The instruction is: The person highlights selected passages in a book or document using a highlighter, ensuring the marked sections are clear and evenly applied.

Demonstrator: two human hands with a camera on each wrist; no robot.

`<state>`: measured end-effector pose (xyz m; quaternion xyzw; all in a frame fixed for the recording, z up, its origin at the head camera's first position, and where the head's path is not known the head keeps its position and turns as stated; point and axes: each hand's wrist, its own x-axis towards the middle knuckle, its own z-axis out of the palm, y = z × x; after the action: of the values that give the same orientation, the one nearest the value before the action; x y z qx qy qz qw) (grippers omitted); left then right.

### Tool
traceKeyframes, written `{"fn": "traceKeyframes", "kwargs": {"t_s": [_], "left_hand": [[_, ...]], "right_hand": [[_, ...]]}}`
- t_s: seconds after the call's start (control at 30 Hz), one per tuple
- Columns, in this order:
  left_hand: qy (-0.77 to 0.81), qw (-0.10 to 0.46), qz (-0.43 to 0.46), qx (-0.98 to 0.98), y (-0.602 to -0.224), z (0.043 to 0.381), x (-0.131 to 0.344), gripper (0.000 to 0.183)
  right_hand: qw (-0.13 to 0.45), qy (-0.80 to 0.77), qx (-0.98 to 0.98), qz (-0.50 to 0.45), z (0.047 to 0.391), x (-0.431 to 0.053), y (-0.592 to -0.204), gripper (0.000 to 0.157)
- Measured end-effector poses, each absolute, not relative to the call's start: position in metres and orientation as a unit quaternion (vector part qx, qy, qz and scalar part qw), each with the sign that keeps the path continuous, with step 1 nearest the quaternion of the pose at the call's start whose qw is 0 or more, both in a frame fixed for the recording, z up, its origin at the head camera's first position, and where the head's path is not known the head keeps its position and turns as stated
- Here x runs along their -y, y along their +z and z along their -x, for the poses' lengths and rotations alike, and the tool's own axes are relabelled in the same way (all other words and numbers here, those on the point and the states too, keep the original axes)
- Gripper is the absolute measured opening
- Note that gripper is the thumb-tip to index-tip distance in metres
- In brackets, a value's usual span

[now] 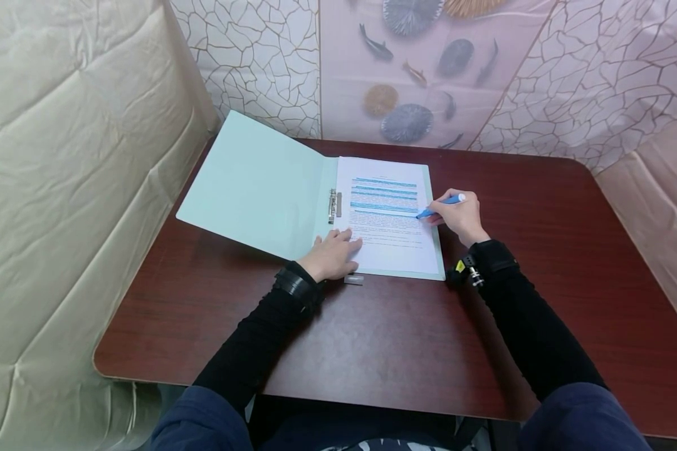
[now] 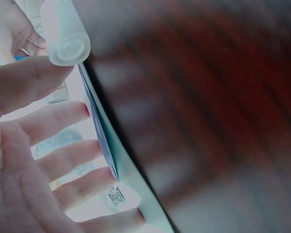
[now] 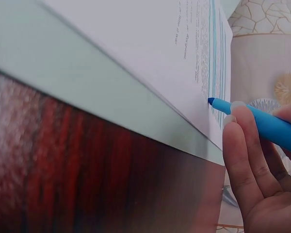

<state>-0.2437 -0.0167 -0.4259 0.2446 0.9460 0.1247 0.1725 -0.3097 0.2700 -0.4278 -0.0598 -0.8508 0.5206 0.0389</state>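
My right hand [image 1: 461, 216] pinches a blue highlighter [image 3: 274, 126] between thumb and fingers. Its dark blue tip meets the printed sheet [image 1: 395, 254] near the right end of a text line. Blue strokes cover several lines in the upper half of the sheet. The sheet lies in a pale green folder [image 1: 254, 181], opened flat with its cover to the left. With fingers spread, my left hand [image 1: 330, 255] rests on the sheet's lower left and the folder's spine. Beside its thumb is a small translucent cylinder [image 2: 67, 36], at the folder's front edge.
A metal clip [image 1: 332, 205] sits on the folder's spine, left of the sheet. The folder lies toward the back of a dark red-brown wooden table [image 1: 553, 263]. Patterned cloth [image 1: 259, 62] hangs behind the table, and a cream padded cover [image 1: 62, 188] borders its left side.
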Motion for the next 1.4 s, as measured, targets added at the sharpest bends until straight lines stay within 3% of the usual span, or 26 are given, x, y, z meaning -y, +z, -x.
{"fn": "traceKeyframes", "kwargs": {"t_s": [1.03, 1.4], "left_hand": [[0.123, 0.172, -0.242, -0.947, -0.426, 0.242, 0.016, 0.058], [0.123, 0.171, -0.240, -0.948, -0.427, 0.242, 0.016, 0.057]], "right_hand": [[0.030, 0.569, 0.820, 0.058, 0.305, -0.273, -0.428, 0.023], [0.015, 0.682, 0.731, -0.036, 0.310, -0.221, -0.414, 0.016]]}}
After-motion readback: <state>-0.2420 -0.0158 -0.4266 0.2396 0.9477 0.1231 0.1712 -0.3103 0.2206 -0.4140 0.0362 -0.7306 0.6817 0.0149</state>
